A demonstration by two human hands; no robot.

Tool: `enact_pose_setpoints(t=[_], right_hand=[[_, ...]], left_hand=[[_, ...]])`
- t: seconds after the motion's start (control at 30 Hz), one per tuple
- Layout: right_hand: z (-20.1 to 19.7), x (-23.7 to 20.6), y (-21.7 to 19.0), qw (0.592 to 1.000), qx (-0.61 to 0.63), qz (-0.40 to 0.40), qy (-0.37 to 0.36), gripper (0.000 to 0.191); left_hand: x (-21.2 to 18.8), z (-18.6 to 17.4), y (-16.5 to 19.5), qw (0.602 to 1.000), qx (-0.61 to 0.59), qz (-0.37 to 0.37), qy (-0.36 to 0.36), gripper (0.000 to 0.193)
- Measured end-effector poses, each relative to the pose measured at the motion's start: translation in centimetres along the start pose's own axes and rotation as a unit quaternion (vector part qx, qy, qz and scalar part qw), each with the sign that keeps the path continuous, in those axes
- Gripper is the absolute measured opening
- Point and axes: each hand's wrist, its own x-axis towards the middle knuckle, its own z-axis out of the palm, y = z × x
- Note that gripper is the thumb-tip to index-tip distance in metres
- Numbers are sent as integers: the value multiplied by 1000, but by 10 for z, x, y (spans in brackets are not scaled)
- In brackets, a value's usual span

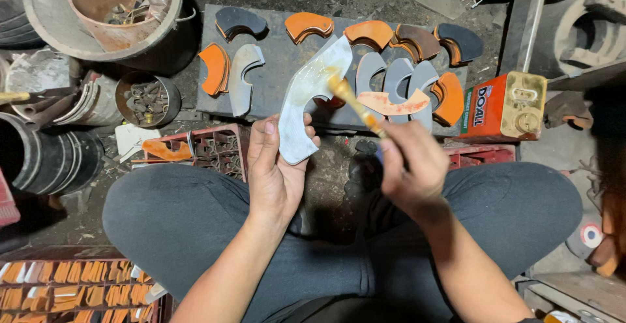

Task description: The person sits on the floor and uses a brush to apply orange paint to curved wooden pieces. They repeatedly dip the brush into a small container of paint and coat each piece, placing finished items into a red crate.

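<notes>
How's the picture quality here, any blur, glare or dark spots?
Head view: the right hand and its small orange-tipped brush are motion-blurred; the left hand and its curved pale metal piece look sharper, with wet sheen on the metal; the right edge falls into deep shadow.

- Curved grey metal piece [306, 98], pale and glossy with a wet smear, held upright by its lower end, upper end leaning right.
- Small brush [355, 104], yellow-orange handle, slanted, bristle tip touching the piece's upper face.
</notes>
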Motion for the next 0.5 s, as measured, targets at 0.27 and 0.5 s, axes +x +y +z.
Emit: enact_pose_setpoints(t=[0.27,0.5], right_hand=[[-4,-1,2,999,-20,35,25,19],[-2,2,4,999,-36,23,15,18]], left_hand=[[-1,2,0,1000,-3,-13,10,22],[-3,0,2,1000,-3,-26,-1,23]])
